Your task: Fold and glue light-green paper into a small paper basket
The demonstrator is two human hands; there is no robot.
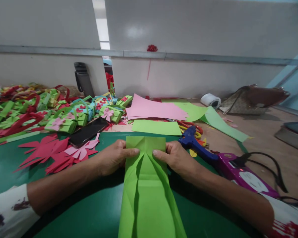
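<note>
A: What do the hands have?
B: The left hand and right hand are both clamped on one green sheet, thumbs on top, fingers behind.
A: Where is the sheet?
B: In the near middle, above the green surface. It is creased lengthwise, its sides bending in toward the far edge, which the hands pinch at either side.
A: What lies by the left hand?
B: Red cutouts with a pink flower on them, then the phone. Farther left are small paper boxes, with a bottle behind.
A: And by the right?
B: A blue glue gun, just beyond it, and a purple device farther right.
A: Farther off?
B: Pink paper in the middle; a white roll and a bag at far right.
</note>
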